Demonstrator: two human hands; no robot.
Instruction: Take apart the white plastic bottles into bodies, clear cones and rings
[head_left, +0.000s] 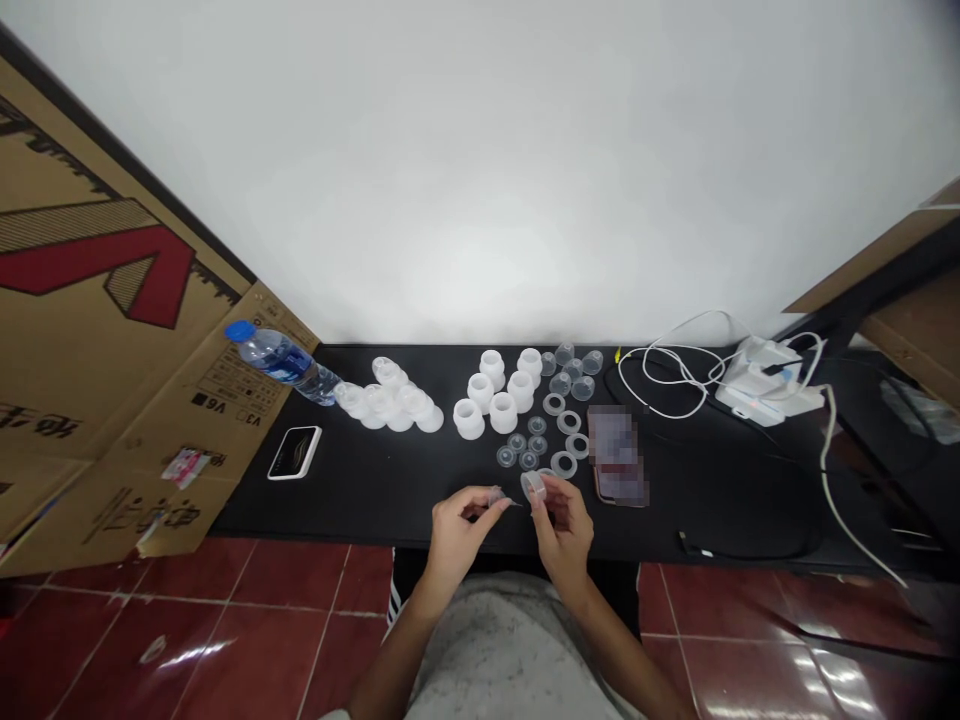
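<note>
Near the front edge of the black table [360, 500], my left hand [461, 530] pinches a small clear plastic piece [496, 495]. Close beside it on the right, my right hand [562, 525] grips a clear plastic ring [533, 486] between thumb and fingers. The two held pieces are apart. Beyond my hands lie several small clear discs [537, 425] and several flat rings [564, 464]. Several clear cups [582, 388] sit farther back. White open-necked jars [502, 412] stand upright to the left of these, and a cluster of white capped pieces [397, 405] is farther left.
A water bottle [281, 358] leans at the left beside a cardboard box [112, 330]. A white device [295, 453] lies nearby. On the right are a phone [617, 455], white cables [675, 350] and a white power strip [765, 380]. A white wall rises behind.
</note>
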